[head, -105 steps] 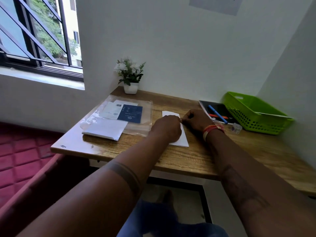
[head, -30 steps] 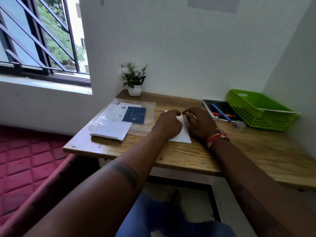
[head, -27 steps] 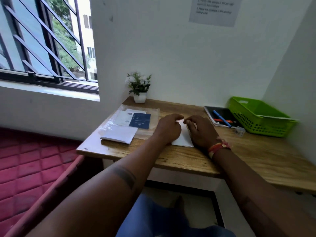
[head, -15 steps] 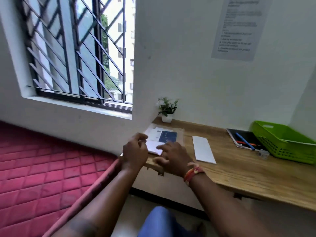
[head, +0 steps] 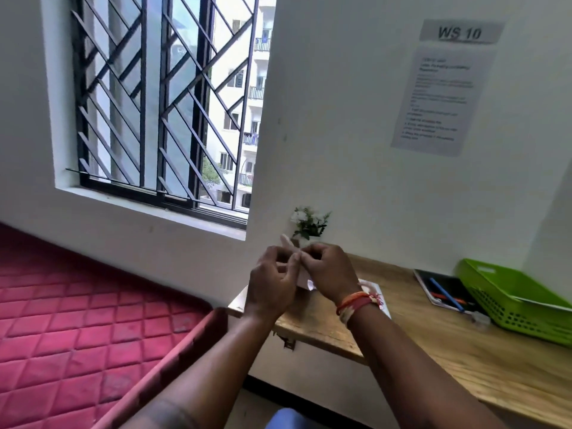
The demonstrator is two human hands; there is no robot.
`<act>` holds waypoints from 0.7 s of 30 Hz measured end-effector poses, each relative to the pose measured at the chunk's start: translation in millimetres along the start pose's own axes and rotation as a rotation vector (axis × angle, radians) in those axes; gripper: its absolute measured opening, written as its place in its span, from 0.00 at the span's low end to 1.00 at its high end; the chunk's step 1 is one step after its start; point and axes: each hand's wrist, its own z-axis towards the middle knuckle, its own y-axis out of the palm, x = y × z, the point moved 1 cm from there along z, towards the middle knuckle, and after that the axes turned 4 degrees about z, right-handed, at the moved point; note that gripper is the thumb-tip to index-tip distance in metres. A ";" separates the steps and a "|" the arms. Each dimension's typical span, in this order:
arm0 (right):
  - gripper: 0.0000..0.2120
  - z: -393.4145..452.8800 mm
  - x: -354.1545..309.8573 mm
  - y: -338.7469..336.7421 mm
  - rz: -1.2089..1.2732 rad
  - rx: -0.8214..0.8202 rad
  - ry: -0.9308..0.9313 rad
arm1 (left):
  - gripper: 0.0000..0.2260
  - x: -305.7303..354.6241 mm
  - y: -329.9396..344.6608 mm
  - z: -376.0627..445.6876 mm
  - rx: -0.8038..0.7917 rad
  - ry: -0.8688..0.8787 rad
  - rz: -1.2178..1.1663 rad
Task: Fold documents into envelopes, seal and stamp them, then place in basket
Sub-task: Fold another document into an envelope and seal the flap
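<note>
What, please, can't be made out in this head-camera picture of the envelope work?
- Head view: the white paper pinched between left hand and right hand is mostly hidden by fingers; envelope or document unclear.
- The wall notice: text too blurred to read.
- The green basket: cut off by the right edge; contents unclear.

A small office workstation — wall sign "WS 10" (head: pixel 460 33), wooden desk (head: pixel 483 354), pen tray (head: pixel 445 291), filing basket (head: pixel 513 300).

White envelope (head: pixel 301 274) held upright over the desk edge.
</note>
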 end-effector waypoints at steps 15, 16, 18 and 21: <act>0.11 40.8 7.5 -104.7 -0.323 0.215 0.080 | 0.07 63.5 33.8 88.1 -0.386 0.169 0.185; 0.05 39.8 22.3 -110.7 -0.248 0.148 0.154 | 0.07 59.8 45.4 91.9 -0.467 0.180 0.227; 0.03 34.1 54.6 -119.7 -0.131 0.080 0.261 | 0.05 52.3 71.9 98.0 -0.564 0.222 0.325; 0.03 21.3 97.3 -120.5 -0.018 0.089 0.441 | 0.10 40.0 115.5 97.0 -0.623 0.265 0.415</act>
